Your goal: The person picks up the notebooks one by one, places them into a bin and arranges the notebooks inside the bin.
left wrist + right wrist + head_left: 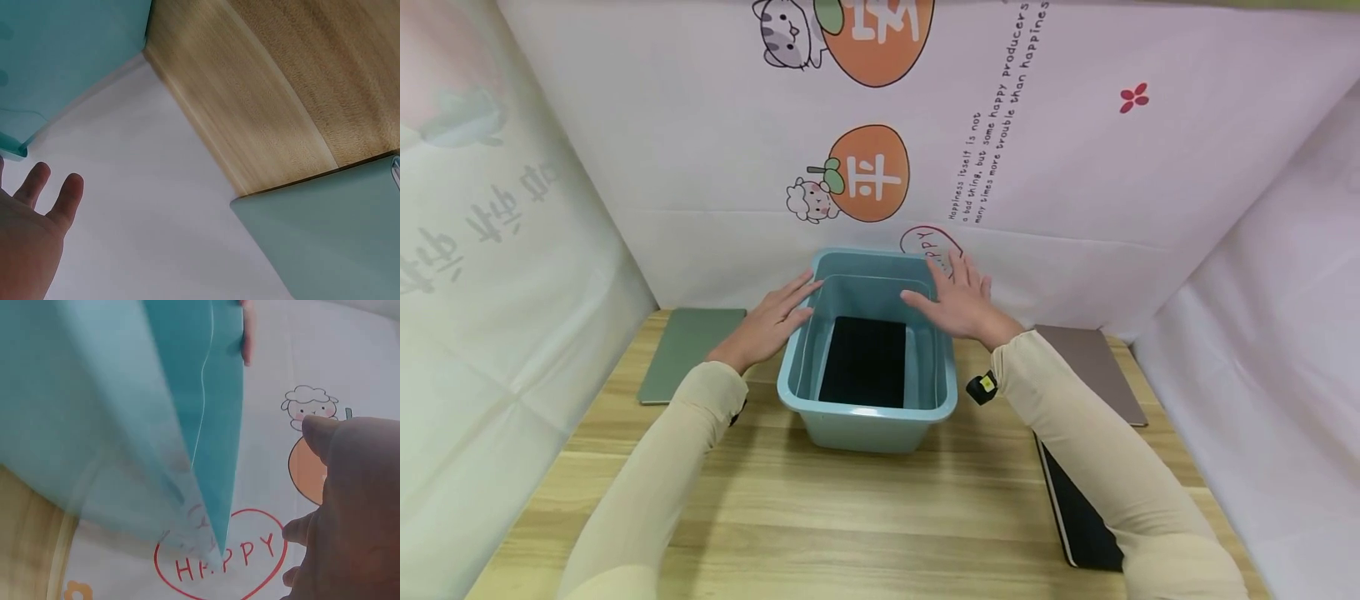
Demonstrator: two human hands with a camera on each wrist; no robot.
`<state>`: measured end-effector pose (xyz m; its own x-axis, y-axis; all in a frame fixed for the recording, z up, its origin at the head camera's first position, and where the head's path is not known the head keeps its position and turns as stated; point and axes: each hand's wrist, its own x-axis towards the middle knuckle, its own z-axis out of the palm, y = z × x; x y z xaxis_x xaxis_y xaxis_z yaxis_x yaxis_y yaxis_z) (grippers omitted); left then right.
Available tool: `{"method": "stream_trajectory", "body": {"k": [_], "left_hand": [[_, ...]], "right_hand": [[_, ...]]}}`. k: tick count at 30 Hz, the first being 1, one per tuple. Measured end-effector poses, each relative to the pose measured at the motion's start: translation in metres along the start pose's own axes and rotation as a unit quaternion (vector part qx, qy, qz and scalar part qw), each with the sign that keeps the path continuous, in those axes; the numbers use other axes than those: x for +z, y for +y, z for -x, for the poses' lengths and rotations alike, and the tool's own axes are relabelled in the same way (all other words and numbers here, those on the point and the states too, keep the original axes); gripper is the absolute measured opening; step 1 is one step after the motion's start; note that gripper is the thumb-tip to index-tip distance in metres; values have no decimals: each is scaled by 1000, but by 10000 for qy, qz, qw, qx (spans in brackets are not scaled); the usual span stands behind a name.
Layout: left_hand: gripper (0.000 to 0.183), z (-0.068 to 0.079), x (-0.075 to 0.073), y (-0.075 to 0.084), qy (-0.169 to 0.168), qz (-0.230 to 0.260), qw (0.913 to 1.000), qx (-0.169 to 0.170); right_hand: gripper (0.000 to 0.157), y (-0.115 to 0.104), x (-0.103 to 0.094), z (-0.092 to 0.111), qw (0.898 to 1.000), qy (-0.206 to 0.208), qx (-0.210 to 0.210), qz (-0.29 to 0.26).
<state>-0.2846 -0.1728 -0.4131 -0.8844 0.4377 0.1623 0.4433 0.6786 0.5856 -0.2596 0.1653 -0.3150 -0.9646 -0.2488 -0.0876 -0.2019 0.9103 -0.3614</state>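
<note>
A blue-green plastic bin [867, 429] stands upright on the wooden table, with a flat black rectangular thing [863, 362] lying on its floor. My left hand [767, 323] is at the bin's left rim with straight fingers; in the left wrist view, fingers of that left hand [31, 231] show just below a corner of the bin [69, 56]. Over the far right part of the rim is my right hand [958, 302], its fingers spread. The right wrist view shows this right hand [350, 506] beside the bin [219, 412], holding nothing.
A green notebook [688, 354] lies to the left of the bin. At the right are a grey-brown notebook [1093, 367] and, partly under my right forearm, a black notebook [1078, 517]. Printed white cloth [1037, 150] rises behind the table and along both sides.
</note>
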Motion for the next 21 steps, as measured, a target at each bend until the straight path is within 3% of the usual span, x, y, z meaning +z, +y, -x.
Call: {"method": "stream_trajectory", "body": {"k": [21], "left_hand": [[55, 1, -2, 2, -13, -51, 10000, 3]], "right_hand": [[89, 34, -3, 7, 9998, -78, 155, -107]]}}
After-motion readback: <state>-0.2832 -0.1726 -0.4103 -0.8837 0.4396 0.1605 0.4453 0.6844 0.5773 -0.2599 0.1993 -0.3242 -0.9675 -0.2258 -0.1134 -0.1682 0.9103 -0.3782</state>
